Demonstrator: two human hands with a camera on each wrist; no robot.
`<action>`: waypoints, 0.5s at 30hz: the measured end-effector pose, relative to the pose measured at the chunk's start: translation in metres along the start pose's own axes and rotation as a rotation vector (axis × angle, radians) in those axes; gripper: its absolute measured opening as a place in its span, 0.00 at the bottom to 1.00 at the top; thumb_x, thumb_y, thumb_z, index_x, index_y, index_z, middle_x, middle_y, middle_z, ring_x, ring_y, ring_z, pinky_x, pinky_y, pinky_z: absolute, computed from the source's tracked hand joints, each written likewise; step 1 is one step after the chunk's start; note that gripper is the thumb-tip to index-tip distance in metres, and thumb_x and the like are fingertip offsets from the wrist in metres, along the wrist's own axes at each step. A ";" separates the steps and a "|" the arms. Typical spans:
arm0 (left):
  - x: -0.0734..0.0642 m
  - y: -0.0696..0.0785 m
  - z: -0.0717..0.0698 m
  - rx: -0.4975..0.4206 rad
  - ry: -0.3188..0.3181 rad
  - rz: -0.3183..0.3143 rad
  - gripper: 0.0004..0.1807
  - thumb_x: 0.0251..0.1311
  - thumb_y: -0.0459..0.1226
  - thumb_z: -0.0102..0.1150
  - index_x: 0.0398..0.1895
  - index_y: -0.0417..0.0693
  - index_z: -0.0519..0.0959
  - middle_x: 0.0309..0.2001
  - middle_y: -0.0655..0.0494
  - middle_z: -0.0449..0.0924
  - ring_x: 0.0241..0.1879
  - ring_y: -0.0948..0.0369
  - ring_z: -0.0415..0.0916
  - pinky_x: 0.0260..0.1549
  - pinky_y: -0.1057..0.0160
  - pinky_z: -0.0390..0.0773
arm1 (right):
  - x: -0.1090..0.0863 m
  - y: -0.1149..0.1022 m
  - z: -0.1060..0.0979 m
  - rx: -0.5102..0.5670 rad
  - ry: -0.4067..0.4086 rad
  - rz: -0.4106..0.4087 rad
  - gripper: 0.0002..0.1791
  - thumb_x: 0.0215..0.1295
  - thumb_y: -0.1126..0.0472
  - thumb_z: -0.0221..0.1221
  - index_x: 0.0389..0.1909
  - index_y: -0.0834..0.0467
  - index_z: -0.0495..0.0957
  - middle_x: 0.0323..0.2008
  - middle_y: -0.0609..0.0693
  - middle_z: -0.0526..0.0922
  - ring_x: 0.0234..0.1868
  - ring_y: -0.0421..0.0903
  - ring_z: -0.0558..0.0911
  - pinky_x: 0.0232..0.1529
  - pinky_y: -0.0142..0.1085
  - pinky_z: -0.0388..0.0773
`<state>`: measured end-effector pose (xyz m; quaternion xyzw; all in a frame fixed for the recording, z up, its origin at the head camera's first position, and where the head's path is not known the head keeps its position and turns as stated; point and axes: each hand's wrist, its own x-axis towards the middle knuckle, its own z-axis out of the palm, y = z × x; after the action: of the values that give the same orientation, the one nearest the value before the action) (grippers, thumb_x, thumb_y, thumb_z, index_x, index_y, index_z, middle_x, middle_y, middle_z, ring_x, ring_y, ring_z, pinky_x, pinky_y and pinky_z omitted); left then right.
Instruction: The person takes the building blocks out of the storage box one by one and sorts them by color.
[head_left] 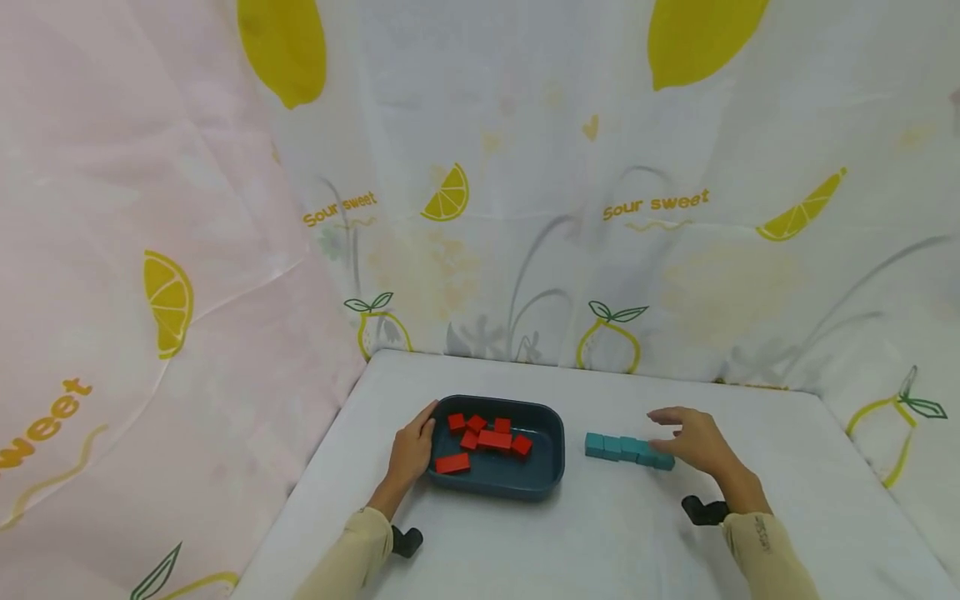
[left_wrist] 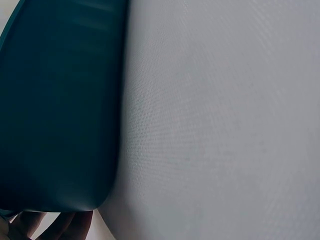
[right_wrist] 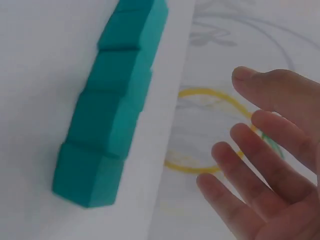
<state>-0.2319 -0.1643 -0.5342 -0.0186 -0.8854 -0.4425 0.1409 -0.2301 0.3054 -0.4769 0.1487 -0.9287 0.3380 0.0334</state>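
Note:
A dark blue rectangular tray stands left of the table's middle, with several red blocks inside, some cubes and some longer. My left hand holds the tray at its left end. In the left wrist view, fingers meet the tray's end wall; the thumb is mostly hidden. Right of the tray, several teal blocks lie end to end in a slightly uneven row. Over the right end of this row is my right hand, its fingers spread and holding nothing. The right wrist view shows the teal blocks apart from its fingertips.
A white cloth covers the table. Lemon-print curtains hang behind and to the left of it. A black wrist mount sits by my left cuff, and another black mount by the right.

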 end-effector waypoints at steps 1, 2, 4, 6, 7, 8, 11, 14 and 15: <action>0.000 0.000 -0.001 0.002 0.003 0.000 0.21 0.74 0.35 0.46 0.68 0.46 0.70 0.64 0.46 0.72 0.64 0.49 0.68 0.63 0.46 0.66 | 0.005 -0.007 0.000 0.002 0.017 -0.022 0.23 0.55 0.63 0.70 0.52 0.68 0.80 0.50 0.64 0.82 0.52 0.63 0.79 0.48 0.53 0.81; 0.000 0.000 -0.001 0.003 0.005 0.001 0.21 0.74 0.35 0.46 0.68 0.47 0.70 0.64 0.46 0.72 0.64 0.49 0.68 0.63 0.46 0.66 | 0.010 -0.014 0.000 0.003 0.023 -0.045 0.24 0.56 0.62 0.70 0.52 0.68 0.80 0.50 0.63 0.81 0.52 0.62 0.79 0.48 0.52 0.80; -0.001 0.001 -0.002 0.000 0.008 -0.004 0.21 0.74 0.35 0.47 0.68 0.47 0.70 0.64 0.46 0.72 0.64 0.48 0.68 0.63 0.46 0.66 | 0.020 -0.030 0.004 0.008 0.026 -0.085 0.24 0.56 0.61 0.70 0.52 0.68 0.80 0.51 0.62 0.82 0.52 0.61 0.80 0.48 0.51 0.80; -0.001 0.002 -0.002 0.002 0.007 -0.007 0.21 0.74 0.35 0.47 0.68 0.47 0.71 0.64 0.46 0.72 0.64 0.48 0.68 0.63 0.46 0.66 | 0.030 -0.047 0.009 0.023 0.016 -0.114 0.25 0.56 0.60 0.71 0.53 0.67 0.80 0.51 0.61 0.82 0.53 0.60 0.80 0.49 0.49 0.80; -0.001 0.002 -0.002 0.002 0.006 -0.008 0.21 0.73 0.35 0.47 0.68 0.46 0.71 0.64 0.45 0.72 0.64 0.48 0.68 0.63 0.46 0.66 | 0.035 -0.055 0.012 0.032 0.008 -0.129 0.24 0.56 0.60 0.71 0.53 0.66 0.80 0.51 0.60 0.82 0.53 0.59 0.80 0.50 0.49 0.80; -0.001 0.002 -0.002 0.001 0.005 -0.010 0.21 0.73 0.35 0.46 0.68 0.46 0.71 0.64 0.45 0.72 0.64 0.48 0.68 0.63 0.46 0.66 | 0.041 -0.065 0.017 0.040 -0.010 -0.145 0.25 0.56 0.60 0.71 0.53 0.65 0.80 0.51 0.59 0.82 0.53 0.58 0.80 0.51 0.48 0.80; -0.002 0.002 0.000 -0.001 0.002 -0.010 0.21 0.74 0.34 0.46 0.68 0.45 0.70 0.64 0.45 0.72 0.64 0.48 0.68 0.63 0.46 0.66 | 0.054 -0.088 0.029 0.067 -0.057 -0.196 0.25 0.56 0.60 0.71 0.54 0.64 0.80 0.51 0.59 0.82 0.53 0.57 0.80 0.51 0.47 0.80; -0.002 0.003 0.000 -0.013 0.002 -0.006 0.21 0.74 0.34 0.46 0.68 0.45 0.70 0.64 0.45 0.72 0.65 0.48 0.68 0.64 0.46 0.66 | 0.067 -0.106 0.043 0.072 -0.117 -0.249 0.24 0.57 0.60 0.70 0.54 0.65 0.80 0.51 0.60 0.82 0.51 0.56 0.81 0.51 0.46 0.80; -0.002 0.004 0.000 -0.016 0.002 -0.006 0.21 0.74 0.34 0.46 0.68 0.46 0.70 0.64 0.46 0.72 0.65 0.48 0.68 0.64 0.46 0.66 | 0.070 -0.111 0.047 0.074 -0.134 -0.260 0.24 0.57 0.61 0.70 0.53 0.65 0.80 0.50 0.60 0.83 0.51 0.56 0.81 0.51 0.46 0.80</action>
<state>-0.2299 -0.1618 -0.5317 -0.0166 -0.8818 -0.4499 0.1405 -0.2614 0.1766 -0.4334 0.2911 -0.8886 0.3543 0.0095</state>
